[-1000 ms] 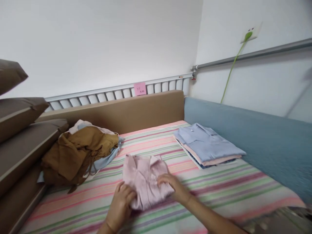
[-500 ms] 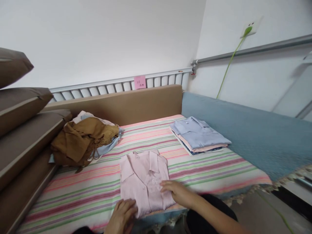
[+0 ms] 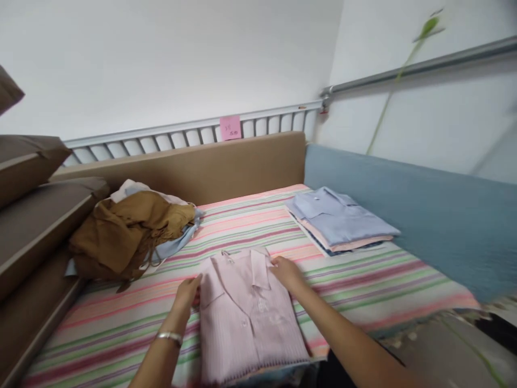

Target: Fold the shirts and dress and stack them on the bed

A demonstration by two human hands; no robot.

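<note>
A folded pale pink ribbed shirt (image 3: 246,334) lies face up in front of me, collar pointing away. My left hand (image 3: 188,293) is closed on its left edge just below the shoulder, with the fingers partly tucked under the cloth. At the opposite shoulder, beside the collar, my right hand (image 3: 286,274) pinches the shirt's edge. To the right rests a neat stack of folded clothes, topped by a light blue shirt (image 3: 339,218).
A loose heap with a brown garment (image 3: 121,229) lies at the left, against stacked brown cushions (image 3: 44,231). Under everything spreads a striped cloth (image 3: 242,221). A brown backrest (image 3: 242,167) and a blue-covered side (image 3: 388,199) border the surface.
Both hands have moved from the shirt's near part up to its shoulders and closed on the edges. The camera view has shifted slightly.
</note>
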